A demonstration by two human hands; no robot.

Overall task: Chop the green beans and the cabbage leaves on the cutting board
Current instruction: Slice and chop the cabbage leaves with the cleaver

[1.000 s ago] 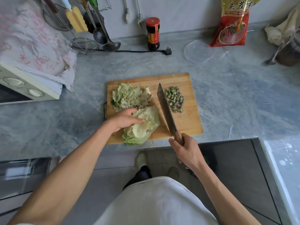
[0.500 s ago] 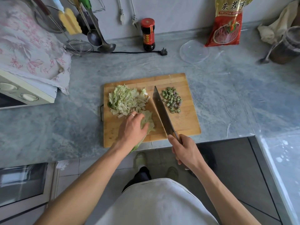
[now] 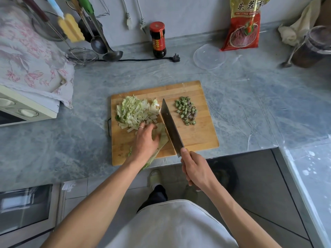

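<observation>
Left hand (image 3: 146, 140): presses a folded cabbage leaf (image 3: 162, 138) on the cutting board (image 3: 197, 138); fingertips seemingly curled.
Right hand (image 3: 195, 169): grips the cleaver (image 3: 171, 126).
Beans (image 3: 186, 110): chopped, right of the blade.
Risk: blade beside the knuckles; a slipping leaf could bring a cut.

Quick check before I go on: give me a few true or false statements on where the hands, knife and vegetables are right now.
1. The right hand grips the cleaver. True.
2. The chopped green beans lie left of the blade. False: they lie to its right.
3. The left hand presses on the cabbage leaf. True.
4. The shredded cabbage sits off the cutting board. False: it sits on the board's far left part.
</observation>
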